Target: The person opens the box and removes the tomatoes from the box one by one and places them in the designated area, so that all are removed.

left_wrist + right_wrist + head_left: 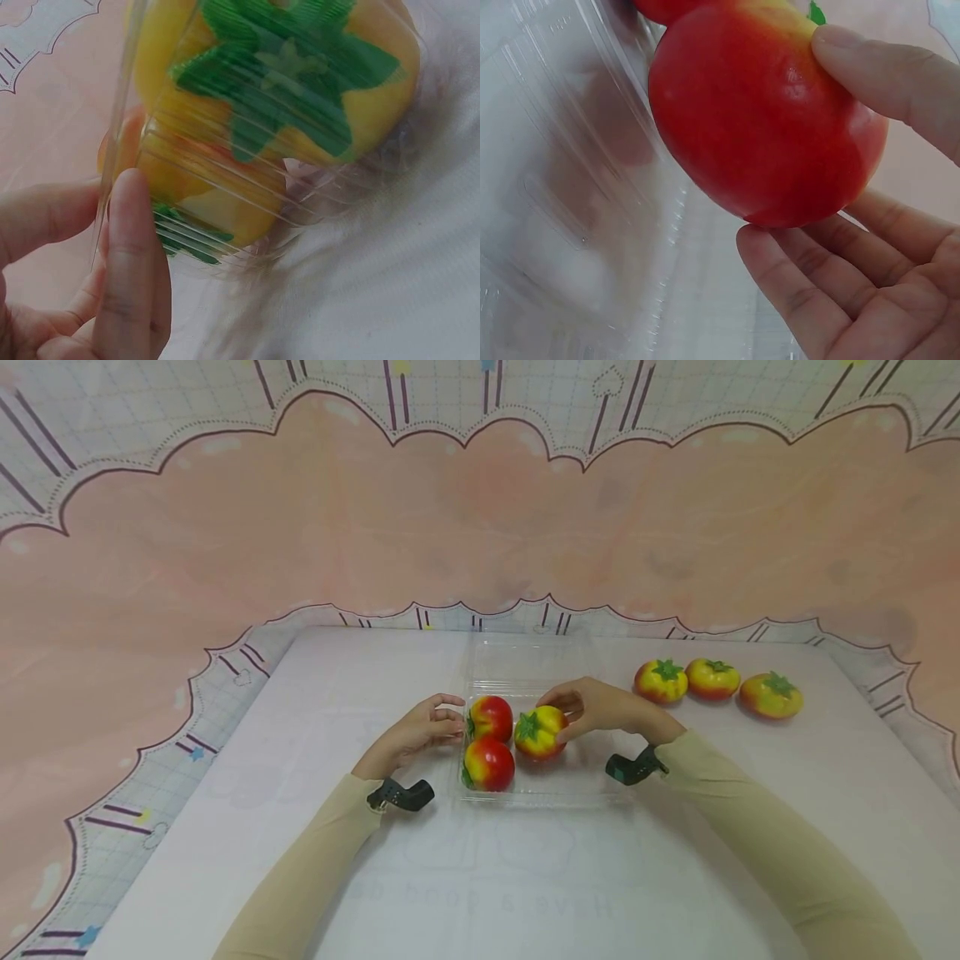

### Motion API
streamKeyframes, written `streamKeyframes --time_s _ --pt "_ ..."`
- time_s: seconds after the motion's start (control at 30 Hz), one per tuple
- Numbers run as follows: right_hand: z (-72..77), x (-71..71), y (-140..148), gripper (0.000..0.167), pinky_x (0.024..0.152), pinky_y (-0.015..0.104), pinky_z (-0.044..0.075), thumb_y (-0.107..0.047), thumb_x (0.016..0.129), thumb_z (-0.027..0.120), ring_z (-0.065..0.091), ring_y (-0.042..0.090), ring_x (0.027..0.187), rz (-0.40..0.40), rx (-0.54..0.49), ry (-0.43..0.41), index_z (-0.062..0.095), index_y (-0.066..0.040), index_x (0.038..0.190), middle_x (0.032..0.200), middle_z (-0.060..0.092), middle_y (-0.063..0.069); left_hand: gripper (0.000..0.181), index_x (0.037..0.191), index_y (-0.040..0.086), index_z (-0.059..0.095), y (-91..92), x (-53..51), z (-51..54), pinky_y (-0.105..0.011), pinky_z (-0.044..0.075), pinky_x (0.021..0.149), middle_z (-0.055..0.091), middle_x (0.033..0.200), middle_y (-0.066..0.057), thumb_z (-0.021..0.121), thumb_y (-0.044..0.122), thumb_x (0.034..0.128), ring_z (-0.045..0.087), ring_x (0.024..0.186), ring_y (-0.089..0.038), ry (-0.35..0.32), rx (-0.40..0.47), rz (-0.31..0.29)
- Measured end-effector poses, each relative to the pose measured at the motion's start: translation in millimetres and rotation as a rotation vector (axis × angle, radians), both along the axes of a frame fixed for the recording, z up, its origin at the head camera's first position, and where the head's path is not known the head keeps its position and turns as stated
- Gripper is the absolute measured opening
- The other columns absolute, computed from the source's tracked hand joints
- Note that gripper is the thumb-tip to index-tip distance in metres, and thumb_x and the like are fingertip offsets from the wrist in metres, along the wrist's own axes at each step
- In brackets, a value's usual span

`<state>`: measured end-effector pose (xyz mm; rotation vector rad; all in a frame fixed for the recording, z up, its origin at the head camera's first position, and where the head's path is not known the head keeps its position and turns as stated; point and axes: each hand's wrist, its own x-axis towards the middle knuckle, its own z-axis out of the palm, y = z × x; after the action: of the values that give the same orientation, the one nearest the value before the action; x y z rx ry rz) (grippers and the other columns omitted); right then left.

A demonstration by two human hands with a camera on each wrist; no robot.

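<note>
My left hand (420, 733) pinches the left wall of a clear plastic container (577, 789), and the left wrist view shows thumb and fingers (129, 262) on either side of its edge. Two red-and-yellow fruits with green leaf caps lie inside along that wall, a rear one (491, 718) and a front one (489, 764). To their right, my right hand (600, 706) holds a third fruit (542, 732), leaf cap up, within the container. In the right wrist view the thumb is on one side of this fruit (757, 120) and the fingers (802, 285) on the other.
The container's clear lid (532, 658) lies folded back behind it. On the white table (300, 693), at the right rear, sit three more fruits: a left one (660, 682), a middle one (712, 680) and a right one (771, 696). A patterned cloth (480, 527) hangs behind.
</note>
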<state>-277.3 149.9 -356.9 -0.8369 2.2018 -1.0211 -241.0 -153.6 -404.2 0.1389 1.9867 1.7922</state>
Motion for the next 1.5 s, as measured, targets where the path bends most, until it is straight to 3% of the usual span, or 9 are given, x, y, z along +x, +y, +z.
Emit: streamKeyframes --time_s 0.43,1.1,1.5 --pt "5.8 3.4 7.9 0.057 0.099 0.038 0.048 -0.022 0.077 0.077 0.05 0.032 0.126 -0.091 -0.029 -0.031 0.056 -0.008 0.128 0.132 0.056 0.013 0.049 0.136 -0.003 0.031 0.2 0.4 1.5 -0.021 0.056 0.079 0.058 0.089 0.004 0.053 0.005 0.0928 0.061 0.078 -0.006 0.001 -0.008 0.003" --pt "19.2 15.3 31.2 0.06 0.093 0.033 0.052 -0.025 0.077 0.077 0.056 0.032 0.12 -0.215 -0.08 0.058 0.055 -0.006 0.128 0.132 0.056 0.016 0.049 0.136 -0.004 0.03 0.0 -0.4 0.9 -0.02 0.056 0.077 0.057 0.087 0.005 0.052 0.004 0.0926 0.061 0.077 -0.006 0.005 0.005 -0.004" --pt "31.5 21.1 49.2 0.06 0.089 0.026 0.053 -0.023 0.077 0.076 0.057 0.031 0.118 -0.272 -0.116 0.065 0.053 -0.005 0.13 0.132 0.056 0.017 0.049 0.136 -0.003 0.03 1.7 -1.4 0.2 -0.019 0.056 0.076 0.057 0.088 0.004 0.053 0.004 0.0923 0.061 0.077 -0.006 -0.003 0.005 0.002"
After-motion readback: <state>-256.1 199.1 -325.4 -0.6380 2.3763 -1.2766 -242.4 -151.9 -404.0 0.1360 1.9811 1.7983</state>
